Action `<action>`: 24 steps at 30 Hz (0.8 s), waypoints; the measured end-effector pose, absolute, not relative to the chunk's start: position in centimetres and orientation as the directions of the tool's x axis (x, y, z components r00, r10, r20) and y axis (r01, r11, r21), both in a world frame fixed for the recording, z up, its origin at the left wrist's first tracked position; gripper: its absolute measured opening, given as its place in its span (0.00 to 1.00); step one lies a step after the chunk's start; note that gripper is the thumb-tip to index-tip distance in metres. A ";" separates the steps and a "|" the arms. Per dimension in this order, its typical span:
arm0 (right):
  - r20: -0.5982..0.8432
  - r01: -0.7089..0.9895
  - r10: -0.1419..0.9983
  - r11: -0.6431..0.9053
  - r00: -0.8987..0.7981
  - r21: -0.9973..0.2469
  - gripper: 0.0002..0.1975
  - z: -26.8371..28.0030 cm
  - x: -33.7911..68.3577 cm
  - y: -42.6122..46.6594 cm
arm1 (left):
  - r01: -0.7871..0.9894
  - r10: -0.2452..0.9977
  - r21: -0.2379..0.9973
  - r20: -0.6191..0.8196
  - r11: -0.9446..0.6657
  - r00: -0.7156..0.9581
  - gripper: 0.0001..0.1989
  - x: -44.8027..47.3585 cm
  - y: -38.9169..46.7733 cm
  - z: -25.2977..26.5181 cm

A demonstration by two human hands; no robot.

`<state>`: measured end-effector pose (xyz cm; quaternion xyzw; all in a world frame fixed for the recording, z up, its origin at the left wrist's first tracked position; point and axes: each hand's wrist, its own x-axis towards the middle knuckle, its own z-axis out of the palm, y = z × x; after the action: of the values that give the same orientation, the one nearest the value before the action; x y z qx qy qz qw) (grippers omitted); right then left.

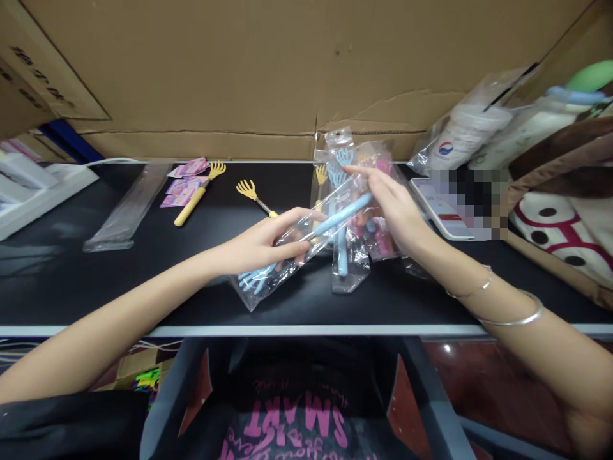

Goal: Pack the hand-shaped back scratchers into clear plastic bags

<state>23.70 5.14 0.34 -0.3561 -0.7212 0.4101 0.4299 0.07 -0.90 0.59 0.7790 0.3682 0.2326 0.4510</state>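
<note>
My left hand (268, 243) grips a clear plastic bag (268, 281) with a blue hand-shaped back scratcher (335, 220) inside, claw end toward me. My right hand (395, 207) pinches the bag's far open end near the scratcher's handle. Behind them a pile of bagged scratchers (352, 255), blue and pink, leans on the black table (143, 275). Two loose yellow scratchers lie farther left, one (196, 195) beside pink cards (184, 179), the other (253, 195) near my left hand.
A stack of empty clear bags (127, 211) lies at the left, beside a white device (38, 188). Cardboard walls (287, 70) stand behind the table. White bagged goods (460, 137) and a patterned bag (565, 223) sit at the right.
</note>
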 end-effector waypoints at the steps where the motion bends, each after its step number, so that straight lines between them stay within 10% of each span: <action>1: 0.327 0.161 0.867 0.409 -0.375 -0.898 0.17 0.5 23.7 5.1 | 0.369 0.784 0.868 0.037 -0.333 0.620 0.22 0.1 -0.9 0.6; 24: 0.072 0.020 0.848 0.097 -0.525 -0.995 0.16 1.4 24.0 5.2 | 0.312 0.798 0.916 0.016 -0.254 0.602 0.25 -0.6 -0.6 1.5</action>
<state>23.99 5.17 1.37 -0.3340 -0.6497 0.5832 0.3552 -0.59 -0.56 1.45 0.7514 0.3692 0.2499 0.4865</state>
